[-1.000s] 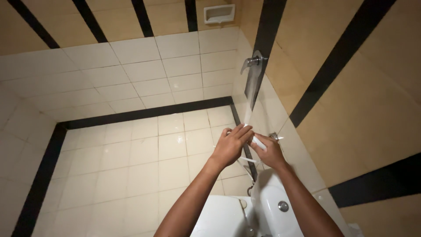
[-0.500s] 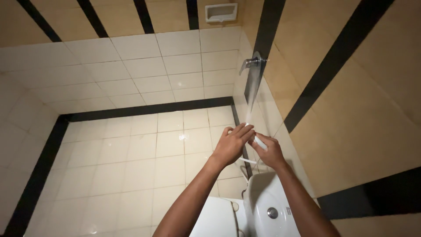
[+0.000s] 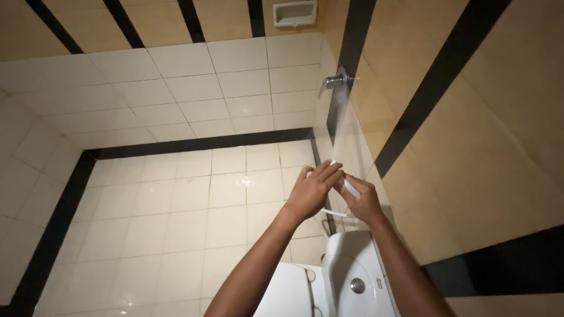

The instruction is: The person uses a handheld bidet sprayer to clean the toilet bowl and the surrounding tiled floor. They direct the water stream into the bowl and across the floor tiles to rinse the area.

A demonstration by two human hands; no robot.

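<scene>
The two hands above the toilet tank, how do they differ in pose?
The left hand lies on top with its fingers stretched out flat; the right hand sits beneath, curled around a small white object. The left hand shows its back, the right is partly hidden. Both are bare and touch each other.

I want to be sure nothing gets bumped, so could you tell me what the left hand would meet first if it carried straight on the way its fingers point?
The left hand points up and to the right, so it would probably meet the tiled wall first, below the metal tap; depth is hard to judge.
</scene>
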